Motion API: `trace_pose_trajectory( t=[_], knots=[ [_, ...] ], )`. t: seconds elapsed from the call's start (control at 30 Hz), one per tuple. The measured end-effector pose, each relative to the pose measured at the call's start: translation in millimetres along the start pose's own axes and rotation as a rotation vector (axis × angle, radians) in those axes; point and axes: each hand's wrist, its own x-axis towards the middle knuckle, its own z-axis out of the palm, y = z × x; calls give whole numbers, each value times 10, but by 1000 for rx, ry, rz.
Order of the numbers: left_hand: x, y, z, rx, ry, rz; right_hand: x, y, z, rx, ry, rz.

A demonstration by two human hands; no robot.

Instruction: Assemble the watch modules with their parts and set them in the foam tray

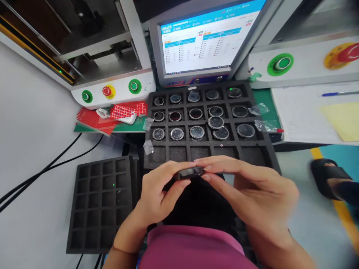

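Between my two hands, just in front of the foam tray's near edge, I hold a small dark watch case [189, 172] edge-on. My left hand [159, 190] is closed on its left end, thumb below and fingers above. My right hand [252, 186] pinches the right end with thumb and fingertips. The face of the watch case is turned out of sight. Beyond my hands lies a black foam tray [178, 158] with several round watch cases in its compartments. One round watch case [215, 122] rests on top of others, across a divider.
A second foam tray [99, 205] stands at the lower left. Behind are a monitor [202, 45] and machine panels with green buttons [282, 63] and a red stop button [107, 91]. Papers [303, 116] and a pen [339, 93] lie right. Another person's foot [331, 179] shows at far right.
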Motion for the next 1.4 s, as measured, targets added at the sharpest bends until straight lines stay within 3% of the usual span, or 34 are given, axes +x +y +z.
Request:
trace_pose_trajectory(
  t=[0.2,0.33,0.53,0.7,0.8,1.03,1.2,1.33,1.4],
  knots=[
    [60,-44,-22,-48,-51,63,70,41,-131,29,-175,29],
    [57,-81,-20,-111,-58,64,135,69,-147,41,-226,-21],
    [85,-123,-25,-157,-42,90,156,136,-50,114,-94,-75],
    [148,-159,-30,-129,-13,85,114,182,17,-17,48,-217],
    [174,-175,-50,-128,-6,48,115,186,31,-17,72,-188],
    [143,-217,-106,-135,-35,18,117,246,23,25,-53,-212],
    [117,-238,-106,-83,30,61,118,321,70,-126,-100,-230],
    [32,-313,-157,78,79,129,173,358,107,-415,-217,-459],
    [-28,-393,-207,131,210,56,233,368,131,-531,-299,-569]
  ],
)
